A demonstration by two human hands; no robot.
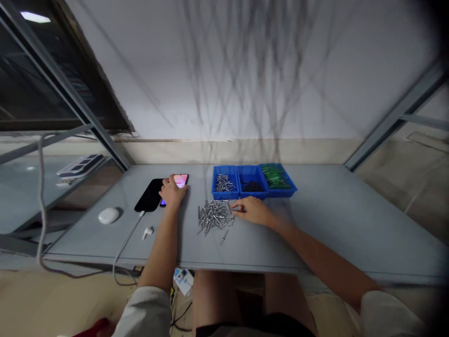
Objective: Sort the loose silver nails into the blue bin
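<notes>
My left hand (172, 192) lies across a smartphone (181, 180) with a lit screen, thumb and fingers at its two sides. The phone is partly hidden under the hand. At the right edge of a loose pile of silver pop rivets (213, 215), my right hand (254, 210) has its fingers curled and pressed together. Whatever is between those fingertips is too small to make out. One single rivet (224, 237) lies apart, just in front of the pile.
Behind the pile stand three joined blue bins: one with silver rivets (223, 183), one with dark small parts (253, 186), one with green pieces (275, 176). Left are a black device (149, 195) on a white cable (128, 241), a white earbud (148, 231) and a white case (108, 215).
</notes>
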